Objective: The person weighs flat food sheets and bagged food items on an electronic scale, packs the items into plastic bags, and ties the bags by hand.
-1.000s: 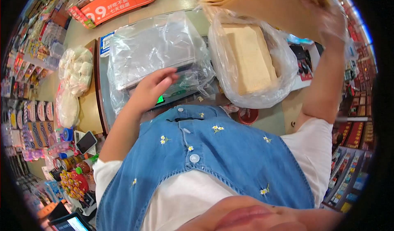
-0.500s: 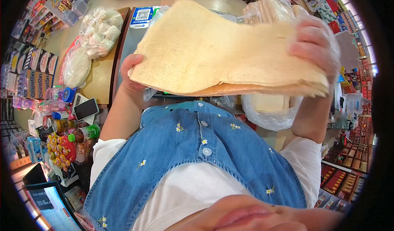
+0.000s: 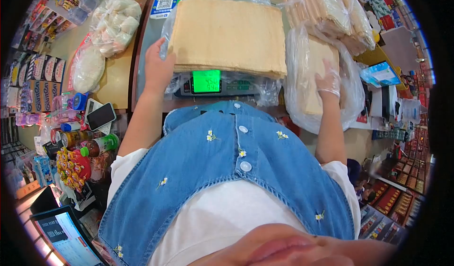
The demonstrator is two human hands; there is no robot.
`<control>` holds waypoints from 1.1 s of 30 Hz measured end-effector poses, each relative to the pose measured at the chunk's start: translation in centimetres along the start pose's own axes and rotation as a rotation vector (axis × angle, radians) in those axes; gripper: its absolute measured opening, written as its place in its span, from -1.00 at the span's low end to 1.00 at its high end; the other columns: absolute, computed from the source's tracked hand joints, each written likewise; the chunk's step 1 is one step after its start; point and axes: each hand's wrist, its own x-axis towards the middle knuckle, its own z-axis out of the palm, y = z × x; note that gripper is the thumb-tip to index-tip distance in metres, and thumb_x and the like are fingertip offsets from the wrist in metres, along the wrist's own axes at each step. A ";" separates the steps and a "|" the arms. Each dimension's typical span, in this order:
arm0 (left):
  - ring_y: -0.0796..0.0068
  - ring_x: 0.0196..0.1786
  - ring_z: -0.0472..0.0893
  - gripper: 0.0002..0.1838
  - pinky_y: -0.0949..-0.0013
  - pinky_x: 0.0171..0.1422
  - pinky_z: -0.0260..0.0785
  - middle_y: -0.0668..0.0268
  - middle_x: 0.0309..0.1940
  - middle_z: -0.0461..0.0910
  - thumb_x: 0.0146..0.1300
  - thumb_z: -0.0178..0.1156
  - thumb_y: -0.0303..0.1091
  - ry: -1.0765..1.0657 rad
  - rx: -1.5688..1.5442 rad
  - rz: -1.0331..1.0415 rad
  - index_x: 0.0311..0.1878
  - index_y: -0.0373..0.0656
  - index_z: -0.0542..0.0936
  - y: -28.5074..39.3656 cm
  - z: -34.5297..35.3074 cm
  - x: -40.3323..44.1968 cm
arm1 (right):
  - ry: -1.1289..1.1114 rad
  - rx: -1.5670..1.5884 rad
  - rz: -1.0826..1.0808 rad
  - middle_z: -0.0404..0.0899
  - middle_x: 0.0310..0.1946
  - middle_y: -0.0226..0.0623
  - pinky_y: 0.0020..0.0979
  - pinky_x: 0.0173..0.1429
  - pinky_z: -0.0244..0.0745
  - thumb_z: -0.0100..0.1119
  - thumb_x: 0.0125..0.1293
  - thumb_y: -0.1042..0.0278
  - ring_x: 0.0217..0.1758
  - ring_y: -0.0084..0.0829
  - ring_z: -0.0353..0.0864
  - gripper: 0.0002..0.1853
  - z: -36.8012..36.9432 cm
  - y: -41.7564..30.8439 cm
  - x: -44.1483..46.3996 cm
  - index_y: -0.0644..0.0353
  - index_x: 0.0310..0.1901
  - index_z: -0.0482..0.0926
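Note:
A stack of flat beige sheets [image 3: 228, 37] lies on the plastic-covered scale [image 3: 246, 87], whose green display is lit below the front edge of the stack. My left hand [image 3: 159, 65] is at the left edge of this stack, fingers apart, thumb near its side. My right hand [image 3: 327, 81], in a clear plastic glove, has its fingers spread over another beige stack [image 3: 312, 72]. That second stack sits inside an open clear plastic bag [image 3: 351, 98], right of the scale.
Bagged folded sheets [image 3: 326, 6] lie at the back right. Bags of pale round items [image 3: 116, 27] sit on a wooden board at the left. Nearer are a phone [image 3: 100, 116], a bottle [image 3: 99, 144] and a screen [image 3: 66, 235]. A blue packet [image 3: 380, 74] is at the right.
The sheet stack that both hands held up has come down onto the scale, and the display now shows. My right hand has let go of it and moved to the bagged stack.

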 end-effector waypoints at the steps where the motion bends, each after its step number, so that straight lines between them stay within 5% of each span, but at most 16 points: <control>1: 0.16 0.27 0.38 -0.47 0.22 0.36 0.20 0.07 0.15 0.43 0.12 0.22 -0.39 0.026 0.083 0.081 0.20 -0.23 0.43 1.2 -0.3 -0.2 | -0.016 -0.005 0.012 0.41 0.22 0.00 -0.15 0.37 0.25 0.19 0.14 0.26 0.31 0.00 0.35 -0.45 -0.1 0.8 -0.8 0.15 0.20 0.42; 3: 0.10 0.25 0.36 -0.53 0.19 0.37 0.16 0.07 0.11 0.45 0.11 0.23 -0.35 0.048 0.168 0.205 0.12 -0.21 0.48 2.8 -0.7 -0.9 | -0.592 -0.278 0.424 0.39 0.23 0.05 -0.17 0.35 0.28 0.14 0.20 0.19 0.29 -0.01 0.37 -0.45 -0.3 1.7 -2.9 0.22 0.21 0.38; 4: 0.10 0.25 0.36 -0.53 0.19 0.37 0.16 0.07 0.11 0.45 0.11 0.23 -0.35 0.028 0.179 0.185 0.12 -0.21 0.48 3.0 -0.7 -1.1 | -0.623 -0.280 0.429 0.39 0.23 0.05 -0.17 0.35 0.28 0.14 0.20 0.19 0.29 -0.01 0.37 -0.45 0.4 2.0 -4.7 0.22 0.21 0.38; 6: 0.11 0.26 0.36 -0.54 0.19 0.37 0.16 0.07 0.10 0.46 0.10 0.24 -0.34 0.048 0.188 0.298 0.11 -0.21 0.49 3.2 -0.7 -1.2 | -0.499 -0.205 0.242 0.43 0.17 0.10 -0.16 0.30 0.34 0.09 0.22 0.16 0.24 0.01 0.42 -0.51 1.8 1.8 -7.5 0.27 0.13 0.42; 16: 0.20 0.10 0.51 -0.66 0.24 0.19 0.33 0.14 0.01 0.54 0.15 0.22 -0.38 -0.046 0.334 0.577 0.03 -0.16 0.56 4.7 0.8 -2.4 | -0.684 -0.215 0.207 0.55 -0.05 0.23 -0.11 0.21 0.40 -0.09 0.25 0.25 0.07 0.06 0.55 -0.59 -0.6 -3.3 -6.9 0.37 -0.05 0.58; 22: 0.11 -0.08 0.61 -0.73 0.13 0.00 0.45 0.16 -0.16 0.64 0.21 0.11 -0.28 -0.419 0.319 0.300 -0.08 -0.10 0.64 3.7 2.2 -5.3 | -0.703 -0.200 0.295 0.55 -0.01 0.17 -0.16 0.21 0.40 -0.10 0.25 0.26 0.10 0.02 0.55 -0.61 -0.7 -3.8 -6.7 0.35 -0.09 0.62; 27: 0.07 -0.17 0.62 -0.47 0.12 -0.07 0.47 0.12 -0.23 0.65 0.19 0.02 -0.38 -0.891 0.509 0.526 0.28 0.05 0.44 2.5 8.9 -8.5 | -0.777 -0.248 0.221 0.58 -0.08 0.18 -0.14 0.18 0.43 -0.04 0.22 0.24 0.05 0.05 0.58 -0.63 0.0 -3.0 -6.3 0.31 -0.11 0.63; 30: 0.06 -0.21 0.64 -0.34 0.08 -0.12 0.49 0.11 -0.24 0.65 0.14 0.02 -0.40 -1.056 0.747 0.397 0.39 0.03 0.30 5.4 11.4 -9.0 | -0.776 -0.245 0.236 0.58 -0.08 0.18 -0.15 0.18 0.43 -0.03 0.20 0.26 0.04 0.04 0.59 -0.64 0.3 -2.9 -6.3 0.30 -0.14 0.66; 33: 0.08 -0.25 0.65 -0.32 0.07 -0.20 0.50 0.09 -0.28 0.65 0.11 0.04 -0.38 -0.947 0.815 0.510 0.40 -0.05 0.29 4.8 13.0 -9.7 | -0.789 -0.227 0.258 0.58 -0.07 0.17 -0.16 0.18 0.44 -0.04 0.19 0.28 0.05 0.03 0.59 -0.64 -1.2 -4.1 -6.2 0.29 -0.14 0.66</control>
